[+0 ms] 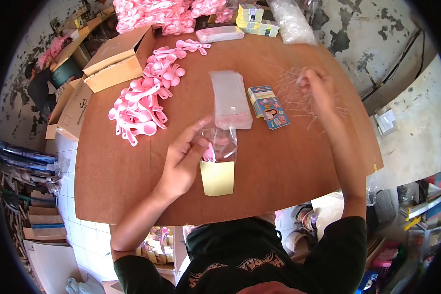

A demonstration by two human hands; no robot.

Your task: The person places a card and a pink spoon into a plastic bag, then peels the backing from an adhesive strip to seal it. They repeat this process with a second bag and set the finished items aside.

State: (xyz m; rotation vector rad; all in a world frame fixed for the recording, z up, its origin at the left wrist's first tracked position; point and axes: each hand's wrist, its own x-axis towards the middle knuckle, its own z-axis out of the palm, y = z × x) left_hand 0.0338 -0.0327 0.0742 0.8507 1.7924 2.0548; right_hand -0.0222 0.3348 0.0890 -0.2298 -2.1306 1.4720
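Note:
My left hand (183, 159) grips a small clear plastic bag (221, 147) with a yellow card (217, 178) at its lower end and something pink inside. It rests near the table's front middle. My right hand (317, 87) reaches to the far right, fingers pinched in a scatter of thin clear twist ties (293, 90). A stack of clear bags (229, 99) lies just beyond the held bag. Beside it sits a pile of printed cards (268, 107). Pink plastic spoons (144, 103) are heaped on the left.
The brown table (132, 176) ends close to my body. Open cardboard boxes (115, 61) stand at the left edge. More pink spoons in bags (166, 14), card stacks (257, 19) and a clear plastic bag (291, 19) crowd the far edge.

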